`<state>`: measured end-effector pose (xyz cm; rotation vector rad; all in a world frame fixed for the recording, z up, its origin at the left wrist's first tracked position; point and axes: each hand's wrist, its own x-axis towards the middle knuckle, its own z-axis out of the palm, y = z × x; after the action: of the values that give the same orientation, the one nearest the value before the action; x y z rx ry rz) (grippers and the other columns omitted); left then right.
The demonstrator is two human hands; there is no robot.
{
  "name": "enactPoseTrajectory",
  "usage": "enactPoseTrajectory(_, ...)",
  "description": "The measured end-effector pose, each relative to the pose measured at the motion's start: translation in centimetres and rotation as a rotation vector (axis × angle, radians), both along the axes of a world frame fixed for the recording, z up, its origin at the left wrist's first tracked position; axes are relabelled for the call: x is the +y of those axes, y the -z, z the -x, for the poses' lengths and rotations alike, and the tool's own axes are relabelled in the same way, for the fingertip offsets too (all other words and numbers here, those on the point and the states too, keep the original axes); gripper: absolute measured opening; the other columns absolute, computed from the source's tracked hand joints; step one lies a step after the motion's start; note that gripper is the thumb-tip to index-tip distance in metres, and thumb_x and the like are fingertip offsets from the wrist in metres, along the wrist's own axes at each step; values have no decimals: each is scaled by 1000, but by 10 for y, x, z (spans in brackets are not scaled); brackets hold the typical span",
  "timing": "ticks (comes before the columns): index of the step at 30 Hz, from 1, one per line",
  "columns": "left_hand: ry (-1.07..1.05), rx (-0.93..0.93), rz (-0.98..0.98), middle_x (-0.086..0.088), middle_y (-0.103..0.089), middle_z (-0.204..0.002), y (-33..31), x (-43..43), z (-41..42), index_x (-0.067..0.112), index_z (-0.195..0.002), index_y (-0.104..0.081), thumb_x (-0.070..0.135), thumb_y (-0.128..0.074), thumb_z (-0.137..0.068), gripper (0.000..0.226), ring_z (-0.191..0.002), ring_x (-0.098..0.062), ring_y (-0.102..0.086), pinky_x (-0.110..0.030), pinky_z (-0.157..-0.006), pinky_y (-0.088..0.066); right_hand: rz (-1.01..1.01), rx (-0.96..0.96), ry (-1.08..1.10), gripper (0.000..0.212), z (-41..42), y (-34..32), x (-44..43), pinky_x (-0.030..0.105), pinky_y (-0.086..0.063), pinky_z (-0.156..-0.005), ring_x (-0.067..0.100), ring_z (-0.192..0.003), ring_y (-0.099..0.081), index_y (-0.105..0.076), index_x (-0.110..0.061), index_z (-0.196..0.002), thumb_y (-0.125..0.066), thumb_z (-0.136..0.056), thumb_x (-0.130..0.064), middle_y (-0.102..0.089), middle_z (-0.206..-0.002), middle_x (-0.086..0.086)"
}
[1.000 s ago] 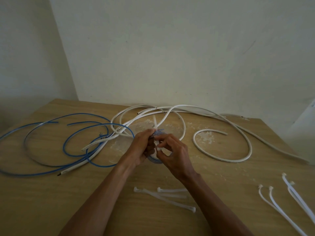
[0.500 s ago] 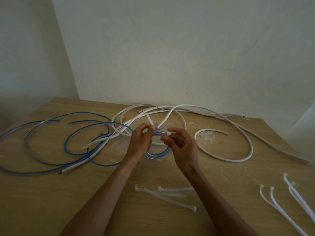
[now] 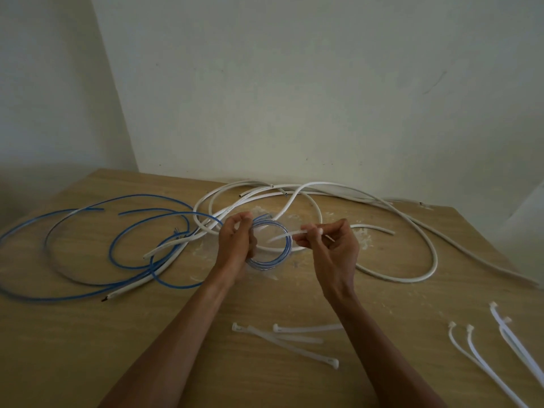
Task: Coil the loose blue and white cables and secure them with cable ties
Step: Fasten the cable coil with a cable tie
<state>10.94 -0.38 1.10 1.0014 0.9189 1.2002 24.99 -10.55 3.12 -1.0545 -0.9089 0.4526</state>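
- 3 spare cable ties [image 3: 284,338] lie nearest me on the table [image 3: 88,348], between the 2 forearms. A few more ties [image 3: 482,354] sit off to the right near the edge.
- Next up, the left hand [image 3: 235,245] has its fingers curled round the left side of a small blue coil [image 3: 269,262] and holds it just above the tabletop.
- Level with that, the right hand [image 3: 332,248] pinches 1 cable tie [image 3: 282,237] between thumb and fingertips. The tie's free end pokes across the coil's right edge into the ring.
- My read: coil 1 is wound and we're at the tying step. Can't tell if the tie is actually wrapped round the strands yet.
- The next move needs that tail looped round the whole bundle, fed into the tie's head and pulled snug. Meanwhile the left hand has to keep the turns stacked so they don't spring apart.
- Further back, the loose blue cables [image 3: 110,248] sprawl on the left and the white cables [image 3: 435,257] run along the wall, all uncoiled. Plenty left to do.
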Motion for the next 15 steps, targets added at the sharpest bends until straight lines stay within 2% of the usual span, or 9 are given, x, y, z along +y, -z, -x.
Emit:
enactPoseTrajectory(3, 39, -33, 13, 9, -39, -49, -6, -7, -5, 12, -101, -52, 18, -49, -105, 8, -40, -7, -31, -22, -39, -28, 18, -155, -32, 20, 6, 4, -1, 40, -64, -74, 25, -82, -77, -54, 1, -84, -71, -92, -4, -74, -90, 10)
enactPoseTrajectory(6, 106, 20, 16, 7, -40, -50, -5, -13, -8, 14, -88, -49, 20, -49, -104, 18, -41, -9, -34, -24, -41, -30, -17, -375, -2, 25, 13, 10, 0, 31, -63, -73, 15, -89, -75, -55, -9, -79, -79, -87, -6, -74, -96, 1)
enactPoseTrajectory(10, 217, 16, 93, -1, -49, -55, -10, -20, -11, 13, -74, -58, 26, -51, -104, 33, -47, -13, -42, -24, -45, -35, -141, -684, 22, 29, 20, 19, 1, 23, -58, -72, 13, -93, -70, -53, -22, -85, -78, -86, -7, -70, -103, 4)
enactPoseTrajectory(13, 279, -56, 248, -4, -60, -65, -12, -21, -11, 11, -79, -68, 31, -57, -101, 32, -57, -15, -55, -26, -54, -43, -178, -841, 33, 26, 23, 27, 3, 21, -55, -78, 16, -98, -65, -52, -22, -94, -75, -87, -11, -67, -109, 7)
enactPoseTrajectory(15, 355, -115, 322, -2, -55, -63, -12, -21, -8, 13, -78, -66, 32, -57, -101, 31, -53, -12, -50, -22, -49, -39, -186, -884, 42, 27, 23, 28, 3, 15, -53, -82, 15, -100, -63, -52, -21, -98, -74, -86, -11, -66, -111, 9)
